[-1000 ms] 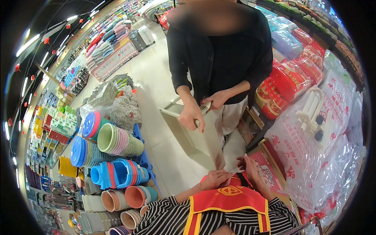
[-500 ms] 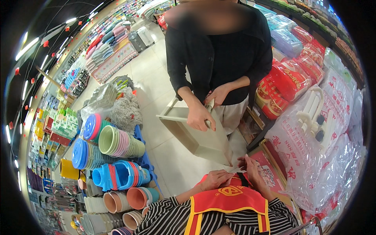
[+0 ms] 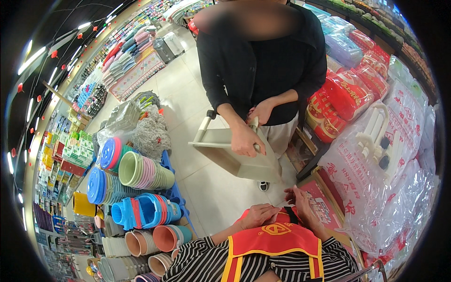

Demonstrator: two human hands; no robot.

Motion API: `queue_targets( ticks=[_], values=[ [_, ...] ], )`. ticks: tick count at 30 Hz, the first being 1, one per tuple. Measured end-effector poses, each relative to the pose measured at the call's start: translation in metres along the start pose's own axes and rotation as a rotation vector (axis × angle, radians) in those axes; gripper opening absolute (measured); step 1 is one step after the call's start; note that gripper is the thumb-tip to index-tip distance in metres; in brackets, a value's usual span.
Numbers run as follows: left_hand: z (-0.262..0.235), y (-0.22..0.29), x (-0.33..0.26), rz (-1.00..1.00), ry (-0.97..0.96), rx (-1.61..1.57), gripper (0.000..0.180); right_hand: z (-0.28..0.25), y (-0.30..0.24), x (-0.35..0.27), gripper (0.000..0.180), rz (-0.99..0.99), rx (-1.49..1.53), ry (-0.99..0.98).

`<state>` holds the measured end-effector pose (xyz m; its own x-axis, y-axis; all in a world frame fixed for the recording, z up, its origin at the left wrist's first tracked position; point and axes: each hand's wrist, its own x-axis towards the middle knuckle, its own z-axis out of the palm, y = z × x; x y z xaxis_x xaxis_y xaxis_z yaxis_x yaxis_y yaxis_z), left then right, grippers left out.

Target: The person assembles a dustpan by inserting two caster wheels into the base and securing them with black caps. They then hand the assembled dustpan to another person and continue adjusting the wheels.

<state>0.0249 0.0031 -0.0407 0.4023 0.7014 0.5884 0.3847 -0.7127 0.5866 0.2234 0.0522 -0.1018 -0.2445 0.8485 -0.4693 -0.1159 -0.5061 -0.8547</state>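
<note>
My left hand (image 3: 257,215) and my right hand (image 3: 300,201) are raised in front of my chest, above a red apron (image 3: 272,242) worn over a striped top. Both pinch something thin and small between the fingertips; it is too small to make out. Facing me stands a person in a black top (image 3: 263,61) who holds a beige open box (image 3: 235,157) with both hands, one on its top rim.
Stacks of coloured plastic basins and buckets (image 3: 141,211) lie on the floor at my left, with mop heads (image 3: 148,131) behind them. Bagged goods in clear plastic (image 3: 385,178) and red packages (image 3: 343,103) fill the right side. Shop shelves line the far left.
The person facing me has lifted and turned the beige box slightly and shifted one hand along its rim. My hands stay together at my chest.
</note>
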Motion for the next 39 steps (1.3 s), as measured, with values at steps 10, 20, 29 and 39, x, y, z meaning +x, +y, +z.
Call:
queue_targets(
  ticks=[10,20,29,39],
  values=[
    [0.0019,-0.0023,-0.0036,-0.006,-0.001,0.023,0.04,0.0027,-0.0038,-0.0023,0.053,0.0,0.002,-0.003],
    [0.0007,-0.0017,-0.0033,-0.021,-0.007,0.009,0.04,0.0053,-0.0049,-0.0031,0.053,0.003,-0.002,-0.008],
    [0.0004,-0.0024,-0.0046,-0.009,0.001,0.011,0.042,0.0058,-0.0002,-0.0027,0.053,-0.001,0.008,-0.011],
    [-0.0008,0.0005,-0.005,-0.022,-0.007,0.004,0.041,0.0083,-0.0034,-0.0081,0.053,-0.007,-0.012,-0.015]
  ],
)
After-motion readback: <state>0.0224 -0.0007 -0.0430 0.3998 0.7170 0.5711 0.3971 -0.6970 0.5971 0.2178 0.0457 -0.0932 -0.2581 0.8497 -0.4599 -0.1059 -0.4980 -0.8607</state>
